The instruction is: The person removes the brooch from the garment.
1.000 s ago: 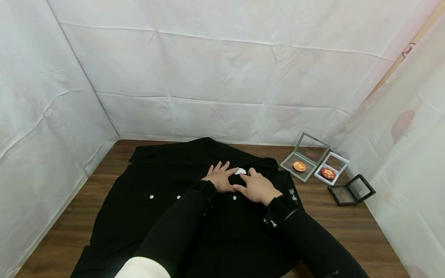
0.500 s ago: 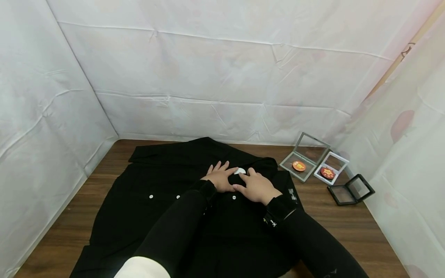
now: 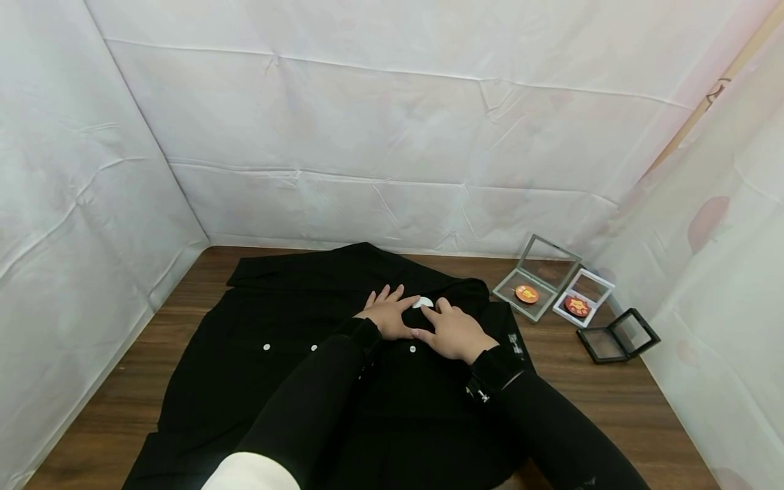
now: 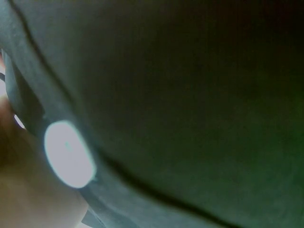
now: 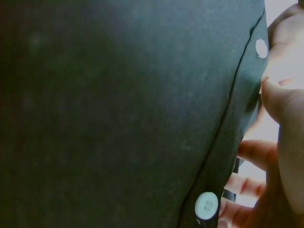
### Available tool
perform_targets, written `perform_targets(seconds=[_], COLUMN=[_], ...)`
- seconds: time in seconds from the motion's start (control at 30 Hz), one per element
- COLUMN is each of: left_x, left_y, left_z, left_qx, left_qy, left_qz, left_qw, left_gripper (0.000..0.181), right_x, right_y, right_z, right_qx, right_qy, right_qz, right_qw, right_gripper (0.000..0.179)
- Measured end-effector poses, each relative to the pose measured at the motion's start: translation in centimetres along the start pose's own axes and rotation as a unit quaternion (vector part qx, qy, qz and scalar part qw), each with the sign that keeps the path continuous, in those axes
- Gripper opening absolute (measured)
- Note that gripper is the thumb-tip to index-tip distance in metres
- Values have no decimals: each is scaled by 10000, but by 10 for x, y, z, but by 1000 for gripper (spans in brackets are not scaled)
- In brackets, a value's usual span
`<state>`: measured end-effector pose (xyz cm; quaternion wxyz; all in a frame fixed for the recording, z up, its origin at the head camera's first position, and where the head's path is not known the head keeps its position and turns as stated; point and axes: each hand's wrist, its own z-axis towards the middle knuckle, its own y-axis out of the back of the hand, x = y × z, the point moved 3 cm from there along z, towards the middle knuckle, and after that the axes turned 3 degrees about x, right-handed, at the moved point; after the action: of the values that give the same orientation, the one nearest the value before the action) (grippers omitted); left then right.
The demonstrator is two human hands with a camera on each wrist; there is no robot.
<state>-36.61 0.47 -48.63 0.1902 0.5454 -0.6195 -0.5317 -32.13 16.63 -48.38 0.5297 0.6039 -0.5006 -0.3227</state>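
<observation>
A black shirt (image 3: 294,306) with white buttons lies spread over the table. On its upper right part is a small white thing with a rounded edge (image 3: 422,301), partly hidden between the two hands. My left hand (image 3: 387,318) rests on the cloth, fingers spread and straight, the index fingertip at the white thing's left edge. From the right, my right hand (image 3: 458,333) touches the cloth around the same thing, fingers extended and thumb near the left thumb. Close up, a white button (image 4: 70,154) shows in the left wrist view and another button (image 5: 207,205) in the right wrist view.
Right of the shirt stand three opened cases: a grey case (image 3: 542,312) with an orange round badge (image 3: 527,294), a white case (image 3: 603,299) with a red round badge (image 3: 577,306), and a black case (image 3: 606,344). White cloth walls (image 3: 380,136) enclose the wooden table (image 3: 618,408).
</observation>
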Motion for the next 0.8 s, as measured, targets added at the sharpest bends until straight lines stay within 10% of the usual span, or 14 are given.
perform_targets(seconds=[0.8], left_x=[-4], left_y=[3], left_z=[-4], left_qx=[52], left_qy=[8], left_qz=[-52], left_qw=[10000], left_gripper=[82], right_x=[-1], right_y=[2], right_z=[1], right_qx=[273], right_qy=[1], right_qz=[-53], right_qw=[9996], right_gripper=[78])
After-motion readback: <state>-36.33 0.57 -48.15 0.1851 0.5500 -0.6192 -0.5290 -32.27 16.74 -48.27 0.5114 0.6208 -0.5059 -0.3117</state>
